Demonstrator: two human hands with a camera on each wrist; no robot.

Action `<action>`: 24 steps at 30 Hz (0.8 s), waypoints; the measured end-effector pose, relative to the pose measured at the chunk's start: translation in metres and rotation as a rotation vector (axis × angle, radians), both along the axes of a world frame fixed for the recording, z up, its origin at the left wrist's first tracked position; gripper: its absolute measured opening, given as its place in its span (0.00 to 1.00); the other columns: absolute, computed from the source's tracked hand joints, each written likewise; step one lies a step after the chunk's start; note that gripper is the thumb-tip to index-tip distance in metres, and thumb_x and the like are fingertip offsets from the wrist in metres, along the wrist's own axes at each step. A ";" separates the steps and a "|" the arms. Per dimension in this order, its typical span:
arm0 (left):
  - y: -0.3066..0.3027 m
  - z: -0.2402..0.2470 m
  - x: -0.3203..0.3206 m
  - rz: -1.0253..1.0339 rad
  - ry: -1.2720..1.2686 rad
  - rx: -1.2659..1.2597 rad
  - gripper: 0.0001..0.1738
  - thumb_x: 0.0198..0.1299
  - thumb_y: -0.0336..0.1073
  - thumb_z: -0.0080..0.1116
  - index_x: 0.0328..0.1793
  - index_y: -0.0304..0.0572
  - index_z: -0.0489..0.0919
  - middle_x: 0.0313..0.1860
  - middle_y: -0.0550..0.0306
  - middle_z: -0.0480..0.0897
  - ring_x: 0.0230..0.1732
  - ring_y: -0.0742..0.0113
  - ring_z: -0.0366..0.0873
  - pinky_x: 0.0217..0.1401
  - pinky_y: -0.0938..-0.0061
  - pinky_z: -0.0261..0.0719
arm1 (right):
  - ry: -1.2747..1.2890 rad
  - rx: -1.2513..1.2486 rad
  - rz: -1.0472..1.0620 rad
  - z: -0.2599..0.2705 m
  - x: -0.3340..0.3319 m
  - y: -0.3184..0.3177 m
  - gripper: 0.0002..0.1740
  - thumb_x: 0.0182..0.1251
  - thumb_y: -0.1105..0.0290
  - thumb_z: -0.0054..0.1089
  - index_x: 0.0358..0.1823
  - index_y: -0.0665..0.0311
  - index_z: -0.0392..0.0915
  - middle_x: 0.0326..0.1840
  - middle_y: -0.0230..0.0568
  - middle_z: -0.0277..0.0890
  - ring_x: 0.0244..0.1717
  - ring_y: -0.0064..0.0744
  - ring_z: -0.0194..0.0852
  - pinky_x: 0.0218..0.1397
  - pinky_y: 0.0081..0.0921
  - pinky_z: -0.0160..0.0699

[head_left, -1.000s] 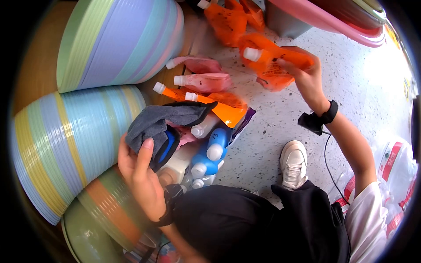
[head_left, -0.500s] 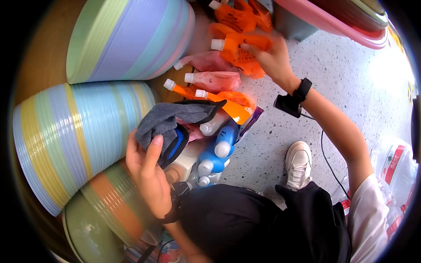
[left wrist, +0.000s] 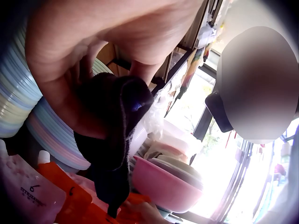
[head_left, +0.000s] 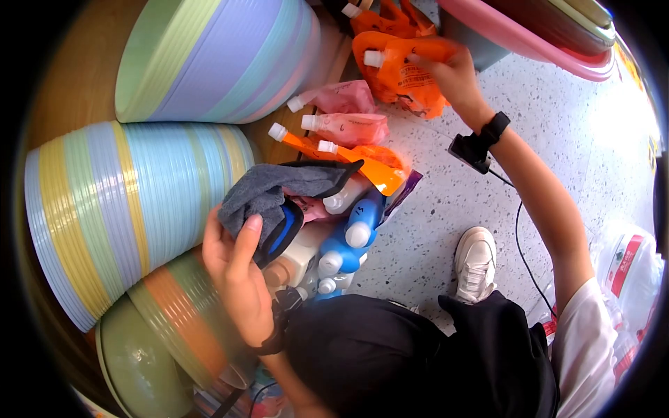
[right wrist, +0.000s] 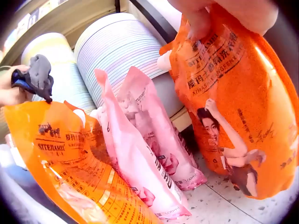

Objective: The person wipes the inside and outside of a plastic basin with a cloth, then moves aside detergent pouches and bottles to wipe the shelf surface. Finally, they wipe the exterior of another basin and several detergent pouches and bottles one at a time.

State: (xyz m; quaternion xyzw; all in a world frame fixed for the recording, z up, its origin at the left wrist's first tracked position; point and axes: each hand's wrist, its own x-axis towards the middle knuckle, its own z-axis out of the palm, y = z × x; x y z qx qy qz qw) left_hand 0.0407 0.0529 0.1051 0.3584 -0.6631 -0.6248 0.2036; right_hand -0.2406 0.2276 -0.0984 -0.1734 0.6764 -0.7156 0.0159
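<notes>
My left hand holds a bunched grey cloth with black edging and a blue patch, thumb pressed on its near side. In the left wrist view, fingers curl round the dark edge of this cloth. Farther forward, my right hand pinches the upper part of an orange laundry detergent pouch, white cap to the left. The right wrist view gives that pouch upright, with a printed figure on its front. Behind it are more orange pouches. Two pink pouches stand between the hands.
Another orange pouch and blue bottles crowd beside the cloth. Stacked striped basins lie along the left. A pink basin overhangs at the upper right. Plastic-wrapped bottles stand at the far right on the speckled floor.
My right hand has carried the orange pouch leftward and forward, close to the other orange pouches at the back. My left hand keeps its hold on the grey cloth.
</notes>
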 end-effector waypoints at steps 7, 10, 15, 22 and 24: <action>0.006 0.001 -0.007 -0.019 -0.024 -0.003 0.22 0.61 0.29 0.65 0.61 0.31 0.76 0.52 0.53 0.80 0.55 0.67 0.75 0.65 0.72 0.67 | 0.078 0.072 -0.157 0.000 0.013 -0.030 0.16 0.58 0.74 0.66 0.48 0.70 0.85 0.38 0.50 0.88 0.37 0.33 0.86 0.48 0.30 0.83; 0.003 0.000 -0.006 -0.025 -0.031 0.006 0.22 0.61 0.29 0.65 0.61 0.31 0.76 0.52 0.53 0.81 0.54 0.67 0.75 0.64 0.72 0.67 | 0.132 0.128 -0.178 -0.004 0.011 -0.044 0.17 0.55 0.75 0.64 0.48 0.67 0.86 0.40 0.56 0.86 0.39 0.46 0.86 0.50 0.34 0.82; 0.001 -0.003 -0.004 -0.018 -0.027 0.016 0.22 0.61 0.29 0.65 0.61 0.31 0.76 0.52 0.53 0.81 0.54 0.67 0.75 0.64 0.72 0.68 | 0.109 0.107 -0.154 0.004 0.020 -0.062 0.16 0.56 0.74 0.64 0.47 0.66 0.87 0.41 0.57 0.86 0.42 0.54 0.85 0.52 0.36 0.82; 0.001 -0.005 -0.006 -0.029 -0.037 -0.007 0.23 0.63 0.29 0.63 0.64 0.30 0.75 0.54 0.53 0.81 0.56 0.66 0.76 0.65 0.72 0.69 | 0.024 0.103 -0.096 0.009 0.037 -0.065 0.15 0.57 0.74 0.66 0.47 0.66 0.87 0.42 0.54 0.87 0.42 0.49 0.86 0.52 0.34 0.82; 0.002 -0.006 -0.008 -0.009 -0.021 0.009 0.23 0.61 0.28 0.65 0.62 0.30 0.75 0.52 0.53 0.81 0.54 0.67 0.76 0.64 0.72 0.69 | 0.033 0.077 -0.115 0.002 0.035 -0.066 0.14 0.59 0.73 0.68 0.48 0.66 0.86 0.41 0.50 0.87 0.41 0.37 0.84 0.50 0.29 0.81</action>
